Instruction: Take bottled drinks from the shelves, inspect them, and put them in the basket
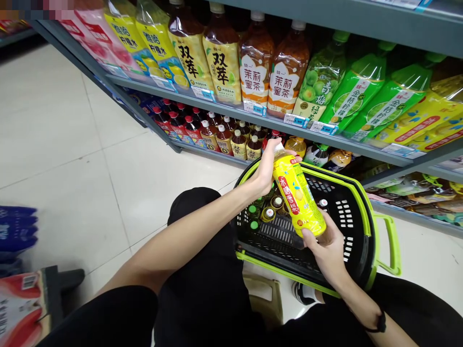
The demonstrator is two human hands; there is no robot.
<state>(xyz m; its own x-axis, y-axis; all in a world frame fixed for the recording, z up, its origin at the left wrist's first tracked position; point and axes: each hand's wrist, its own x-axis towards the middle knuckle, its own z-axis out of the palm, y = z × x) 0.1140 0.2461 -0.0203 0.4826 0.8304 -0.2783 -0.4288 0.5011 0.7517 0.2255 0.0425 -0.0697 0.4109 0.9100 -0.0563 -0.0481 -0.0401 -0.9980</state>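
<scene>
A drink bottle (297, 193) with a yellow label and red lettering is held tilted over the shopping basket. My left hand (266, 166) is closed around its neck and white cap. Lower down, my right hand (327, 243) grips the bottle's base, thumb on the label. Beneath it is the black shopping basket (361, 226) with a lime-green rim. Several bottles stand inside, among them one with a green cap (254, 225) and one with a white-topped cap (269, 213). The held bottle hides part of the basket's inside.
A shelf (231, 112) ahead carries large tea bottles (253, 62) and green bottles (394, 96). Smaller bottles (213, 135) line the level below. A beige stool (265, 296) is under me. At left are a red-and-white carton (21, 308) and blue packs (16, 229).
</scene>
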